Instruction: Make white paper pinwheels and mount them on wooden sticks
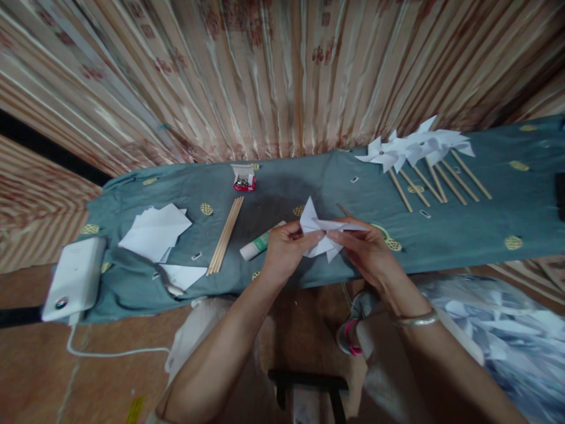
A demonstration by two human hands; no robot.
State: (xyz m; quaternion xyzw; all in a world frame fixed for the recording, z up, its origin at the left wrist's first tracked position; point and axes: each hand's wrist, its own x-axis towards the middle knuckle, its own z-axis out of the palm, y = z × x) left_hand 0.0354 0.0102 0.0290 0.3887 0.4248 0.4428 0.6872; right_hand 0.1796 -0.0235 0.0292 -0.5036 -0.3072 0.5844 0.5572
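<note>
A white paper pinwheel point(311, 221) is held up over the near edge of the cloth-covered table, its blades folded toward the middle. My left hand point(285, 247) grips its left side, with the thumb pressed near the centre. On the other side my right hand point(364, 244) pinches the paper, and both thumbs almost meet. A glue stick point(255, 246) with a green label lies just left of my left hand, partly covered by it. Behind my right hand, scissors point(343, 209) show only in part, with a pale green handle point(380, 231).
Several wooden sticks point(226, 235) lie left of the glue stick. A small red box point(244, 178) of metal pins stands open behind them. Paper sheets point(156, 231) and a white power bank point(75, 280) are at the left. Finished pinwheels on sticks point(415, 150) lie at the back right.
</note>
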